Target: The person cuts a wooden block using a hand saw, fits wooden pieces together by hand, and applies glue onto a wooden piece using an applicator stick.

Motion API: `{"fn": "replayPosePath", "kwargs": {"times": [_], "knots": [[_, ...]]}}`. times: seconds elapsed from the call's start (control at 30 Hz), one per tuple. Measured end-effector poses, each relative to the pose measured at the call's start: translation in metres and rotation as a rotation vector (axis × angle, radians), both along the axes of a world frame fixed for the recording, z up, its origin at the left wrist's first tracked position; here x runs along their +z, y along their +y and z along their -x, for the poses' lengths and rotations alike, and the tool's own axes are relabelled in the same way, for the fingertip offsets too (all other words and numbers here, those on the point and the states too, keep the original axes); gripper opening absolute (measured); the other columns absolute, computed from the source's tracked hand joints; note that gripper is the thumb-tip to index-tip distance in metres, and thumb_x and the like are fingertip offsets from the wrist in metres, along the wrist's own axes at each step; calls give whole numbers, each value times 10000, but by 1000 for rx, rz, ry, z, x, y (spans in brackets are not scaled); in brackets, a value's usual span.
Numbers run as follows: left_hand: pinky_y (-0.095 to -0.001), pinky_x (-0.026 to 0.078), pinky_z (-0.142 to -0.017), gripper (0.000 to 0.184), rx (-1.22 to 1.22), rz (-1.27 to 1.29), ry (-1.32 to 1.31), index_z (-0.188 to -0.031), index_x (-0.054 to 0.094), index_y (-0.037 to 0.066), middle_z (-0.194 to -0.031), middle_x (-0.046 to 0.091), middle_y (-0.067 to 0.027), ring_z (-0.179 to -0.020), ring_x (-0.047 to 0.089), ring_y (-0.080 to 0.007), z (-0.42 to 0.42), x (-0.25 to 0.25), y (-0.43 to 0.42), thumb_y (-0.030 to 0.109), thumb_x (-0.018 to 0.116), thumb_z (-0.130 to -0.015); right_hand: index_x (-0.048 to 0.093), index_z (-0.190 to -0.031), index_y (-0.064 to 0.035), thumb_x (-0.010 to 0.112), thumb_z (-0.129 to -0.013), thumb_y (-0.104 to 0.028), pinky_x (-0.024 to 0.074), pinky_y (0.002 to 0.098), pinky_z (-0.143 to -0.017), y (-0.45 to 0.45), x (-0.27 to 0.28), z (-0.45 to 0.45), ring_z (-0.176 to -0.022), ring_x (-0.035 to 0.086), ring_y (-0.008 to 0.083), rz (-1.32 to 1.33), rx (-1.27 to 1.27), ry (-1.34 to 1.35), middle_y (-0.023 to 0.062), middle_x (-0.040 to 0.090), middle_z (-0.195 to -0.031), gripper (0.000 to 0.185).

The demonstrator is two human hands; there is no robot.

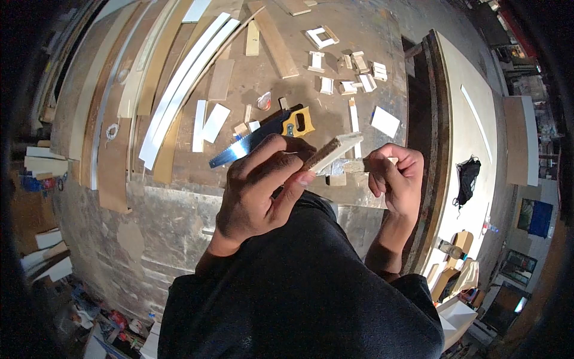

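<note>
My left hand (257,185) pinches a small flat wood piece (335,152), pale on one face with a rough brown edge, between thumb and fingers. My right hand (396,178) is closed round a short wooden stick (357,166), whose far end reaches toward the underside of that piece. Whether the two touch, I cannot tell. Just beyond my left hand lies a handsaw (251,146) with a yellow handle (302,121), its blade partly hidden by my fingers. Small wood offcuts (241,128) and a small red and white container (263,100) sit near the saw.
Several small assembled wooden pieces (359,61) stand at the back right of the worktable (251,78). Long boards and white strips (185,90) cover its left side. A white card-like piece (385,121) lies right. Another table (454,143) bears a black cloth-like bundle (468,179).
</note>
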State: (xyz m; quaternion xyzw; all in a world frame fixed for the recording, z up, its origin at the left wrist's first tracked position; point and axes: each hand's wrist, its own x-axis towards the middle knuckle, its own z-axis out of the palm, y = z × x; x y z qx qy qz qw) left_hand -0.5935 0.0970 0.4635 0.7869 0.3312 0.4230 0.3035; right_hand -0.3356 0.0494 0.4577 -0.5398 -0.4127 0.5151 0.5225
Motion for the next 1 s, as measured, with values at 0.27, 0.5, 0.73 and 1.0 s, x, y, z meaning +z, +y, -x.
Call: {"fn": "replayPosePath", "kwargs": {"times": [0.27,0.5,0.73,1.0], "knots": [[-311,513,-625,206,-11,-56,20,-927,696,-4,-973,630,-98,-736,653,-182,-2,-7,1,201,709,-908,655,-836,94,598,-934,-23,355,259,-378,6,0,0,-356,364,75,77,-86,129,9,471,-473,163],[-308,486,-587,185,-29,-59,118,-938,710,19,-949,615,-78,-729,636,-165,-2,-13,3,199,723,-898,630,-783,34,639,-926,-67,355,268,-359,7,2,-1,-340,322,68,106,-168,230,-15,438,-460,176],[-267,412,-509,177,-35,152,-15,-871,659,-37,-764,566,-59,-559,521,-115,-7,-11,3,132,683,-914,635,-798,46,653,-944,-111,373,257,-388,-4,-1,-7,-374,376,76,-189,-251,103,17,486,-504,216],[-224,322,-499,196,-91,487,-331,-841,636,-50,-704,552,4,-584,446,-29,-5,-14,3,125,657,-928,765,-1018,5,777,-830,-92,464,242,-578,-16,1,-17,-645,632,146,-714,-156,-501,108,679,-793,212]]}}
